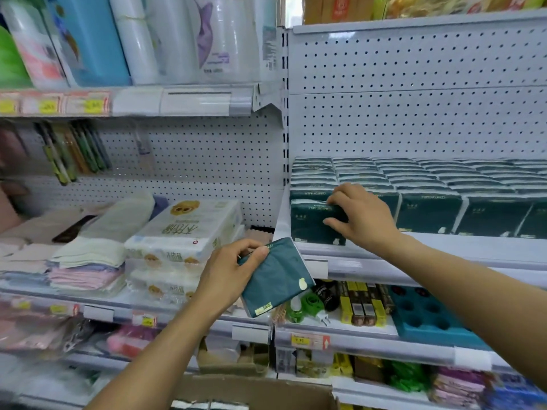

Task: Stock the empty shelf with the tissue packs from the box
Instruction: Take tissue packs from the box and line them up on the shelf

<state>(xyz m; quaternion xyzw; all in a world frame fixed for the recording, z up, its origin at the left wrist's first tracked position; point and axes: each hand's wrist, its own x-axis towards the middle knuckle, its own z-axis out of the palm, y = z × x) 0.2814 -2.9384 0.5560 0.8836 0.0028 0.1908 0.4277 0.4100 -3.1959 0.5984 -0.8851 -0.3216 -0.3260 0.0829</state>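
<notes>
R hand (pixel 359 216) was up on the white shelf (pixel 429 242), fingers curled over the top and front of a dark green tissue pack (pixel 310 224) standing at the shelf's left end, in front of rows of like packs (pixel 429 184) filling the back. L hand (pixel 229 273) gripped a second green pack (pixel 276 278), tilted, held in the air just below the shelf edge. Cardboard box (pixel 254 390) sat open at bottom of view, below both arms.
</notes>
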